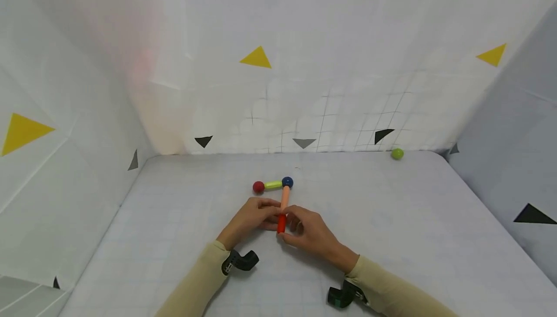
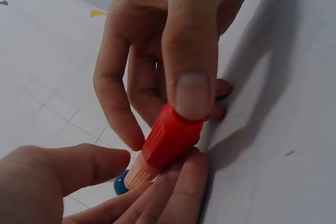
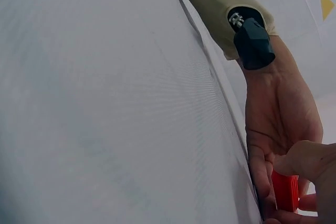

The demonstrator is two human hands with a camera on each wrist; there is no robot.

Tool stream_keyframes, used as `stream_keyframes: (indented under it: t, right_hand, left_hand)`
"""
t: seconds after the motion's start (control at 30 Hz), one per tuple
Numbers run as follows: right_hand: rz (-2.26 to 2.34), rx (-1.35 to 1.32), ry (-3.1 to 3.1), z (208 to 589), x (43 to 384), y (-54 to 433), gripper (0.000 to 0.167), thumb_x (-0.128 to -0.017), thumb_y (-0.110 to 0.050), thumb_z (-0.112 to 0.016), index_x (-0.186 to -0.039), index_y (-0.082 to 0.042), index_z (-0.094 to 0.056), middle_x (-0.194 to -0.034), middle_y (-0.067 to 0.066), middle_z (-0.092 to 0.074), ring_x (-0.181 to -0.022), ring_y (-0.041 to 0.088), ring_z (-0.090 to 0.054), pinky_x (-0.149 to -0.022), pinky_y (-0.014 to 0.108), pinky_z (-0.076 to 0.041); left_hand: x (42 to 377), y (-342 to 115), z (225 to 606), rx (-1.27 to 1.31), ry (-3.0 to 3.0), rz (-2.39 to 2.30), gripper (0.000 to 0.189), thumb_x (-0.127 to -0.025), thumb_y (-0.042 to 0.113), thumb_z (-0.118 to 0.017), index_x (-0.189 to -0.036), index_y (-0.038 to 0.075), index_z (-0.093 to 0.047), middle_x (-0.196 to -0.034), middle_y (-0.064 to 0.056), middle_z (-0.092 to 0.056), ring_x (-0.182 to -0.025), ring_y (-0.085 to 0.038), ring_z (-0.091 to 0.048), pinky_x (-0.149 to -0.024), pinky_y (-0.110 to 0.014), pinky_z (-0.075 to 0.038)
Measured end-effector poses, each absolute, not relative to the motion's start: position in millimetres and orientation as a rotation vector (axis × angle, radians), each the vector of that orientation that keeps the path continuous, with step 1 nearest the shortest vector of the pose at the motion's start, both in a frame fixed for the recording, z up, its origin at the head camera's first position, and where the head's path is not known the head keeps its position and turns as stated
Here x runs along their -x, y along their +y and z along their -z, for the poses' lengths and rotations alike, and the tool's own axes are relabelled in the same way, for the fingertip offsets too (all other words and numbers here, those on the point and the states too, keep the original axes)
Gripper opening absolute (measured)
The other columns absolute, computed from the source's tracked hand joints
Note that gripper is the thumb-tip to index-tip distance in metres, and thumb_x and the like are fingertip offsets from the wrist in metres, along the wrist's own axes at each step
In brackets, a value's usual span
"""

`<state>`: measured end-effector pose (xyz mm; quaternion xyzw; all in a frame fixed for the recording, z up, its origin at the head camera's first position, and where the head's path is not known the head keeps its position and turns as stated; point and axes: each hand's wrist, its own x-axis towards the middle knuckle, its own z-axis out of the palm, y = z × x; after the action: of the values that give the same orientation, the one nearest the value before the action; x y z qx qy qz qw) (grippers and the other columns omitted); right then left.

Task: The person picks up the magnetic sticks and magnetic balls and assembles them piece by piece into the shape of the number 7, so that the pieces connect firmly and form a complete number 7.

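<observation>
A peach rod and a red rod lie end to end, pointing toward me. At the peach rod's far end sits a blue ball, from which a yellow-green rod runs left to a dark red ball. My left hand holds the peach rod near its joint with the red one, thumb on one side and fingers on the other. With thumb and index finger my right hand pinches the ribbed red rod along its length, the thumb pressed on its near end.
A green ball rests at the back right of the white table. Pale walls with yellow and black triangles rise behind and at both sides. A dark camera mount is strapped to each sleeved wrist.
</observation>
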<state>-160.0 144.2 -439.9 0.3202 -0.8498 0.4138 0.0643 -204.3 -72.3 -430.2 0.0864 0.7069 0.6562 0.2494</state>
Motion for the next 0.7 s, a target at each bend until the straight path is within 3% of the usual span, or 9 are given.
stream_keyframes:
  t: [0.17,0.47,0.7]
  right_hand:
    - [-1.271,-0.963,-2.558,440,159,144,0.049,-0.085,-0.008,-0.086,-0.128,-0.007,-0.062,-0.093,0.003,-0.068,-0.079,0.019,-0.063,-0.069,0.03,-0.057]
    - [-1.245,-0.968,-2.533,439,159,147,0.05,-0.084,-0.007,-0.086,-0.127,-0.003,-0.06,-0.093,0.0,-0.068,-0.079,0.018,-0.063,-0.069,0.029,-0.056]
    - [-1.256,-0.975,-2.566,437,160,148,0.051,-0.087,-0.014,-0.086,-0.13,-0.005,-0.059,-0.097,0.0,-0.069,-0.082,0.016,-0.065,-0.073,0.03,-0.057]
  left_hand:
    - [194,-74,431,-0.239,1.936,-1.79,0.037,-0.101,0.017,-0.068,-0.132,-0.003,-0.066,-0.115,-0.013,-0.073,-0.098,-0.025,-0.073,-0.085,-0.036,-0.06]
    - [187,-65,433,-0.269,1.987,-1.782,0.051,-0.097,0.024,-0.076,-0.139,-0.002,-0.062,-0.121,-0.01,-0.072,-0.106,-0.023,-0.07,-0.091,-0.036,-0.057]
    - [187,-68,436,-0.281,2.024,-1.761,0.051,-0.098,0.023,-0.075,-0.14,-0.001,-0.061,-0.118,-0.009,-0.073,-0.105,-0.021,-0.071,-0.091,-0.034,-0.057]
